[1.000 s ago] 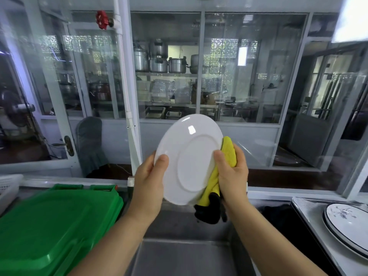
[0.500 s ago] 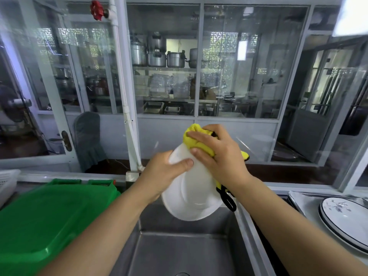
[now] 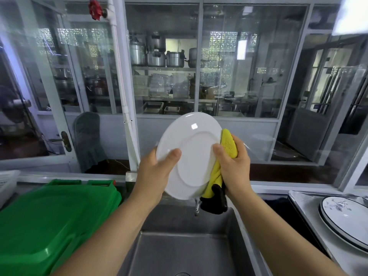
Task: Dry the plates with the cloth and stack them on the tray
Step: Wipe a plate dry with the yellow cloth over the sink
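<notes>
Plate (image 3: 191, 154), white and plain, is held upright above the steel sink (image 3: 187, 246), its underside turned toward the camera and its foot ring plainly seen. The left rim is gripped by the left hand (image 3: 157, 172), the thumb laid across the back and the other fingers hidden behind. The right rim is pinched through the yellow cloth (image 3: 229, 145) by the right hand (image 3: 235, 166), thumb on the back of the plate, cloth folded over the edge; a black part of the cloth hangs below the hand, touching nothing. Open air lies all round the plate, and the sink basin beneath it is wide. 1 plate is held; 2 patterned plates (image 3: 344, 218) with dark rims are stacked on the metal tray (image 3: 298, 198) at the right, on the bench, and are cut off by the frame edge, so a further count cannot be told. 1 green bin lid (image 3: 49, 222) fills the left, just beside the sink, and is also cut off. A tap spout (image 3: 197, 208) is mostly hidden behind the plate's lower edge. The front face of the plate cannot be seen.
</notes>
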